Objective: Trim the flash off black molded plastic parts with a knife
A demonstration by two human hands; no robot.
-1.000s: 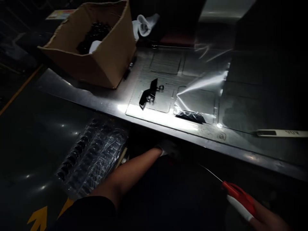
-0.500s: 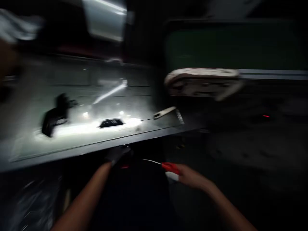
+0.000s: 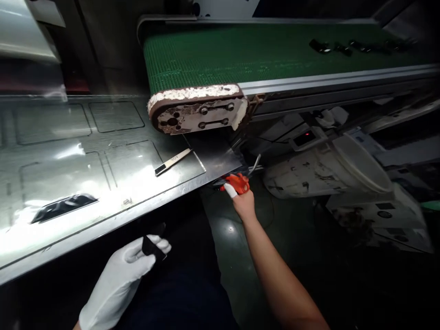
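Note:
My left hand point(image 3: 120, 272), in a white glove, is below the front edge of the metal table. Its thumb and fingers pinch a small black part point(image 3: 153, 249). At the table's right corner, my right hand point(image 3: 243, 201) is closed around a red-handled tool point(image 3: 238, 183); its exact kind is not clear. A white cover sits on the thumb of that hand, while the forearm is bare. A pale, thin curved piece point(image 3: 255, 164) shows just beyond the red handle. Nearest on the tabletop lies a flat beige stick with a dark end point(image 3: 173, 162).
A metal table point(image 3: 185, 182) runs along the left, with a black strip-like piece point(image 3: 64, 207) on it. Behind stands a green conveyor belt point(image 3: 223, 57) with a rusty end bracket point(image 3: 202, 110); several dark parts point(image 3: 319, 46) lie on it. A whitish bucket point(image 3: 302, 176) is at the right.
The view has swung right, bringing more of the conveyor and the bucket into sight. My right hand with the red-handled tool is now by the table corner. My left hand shows more clearly.

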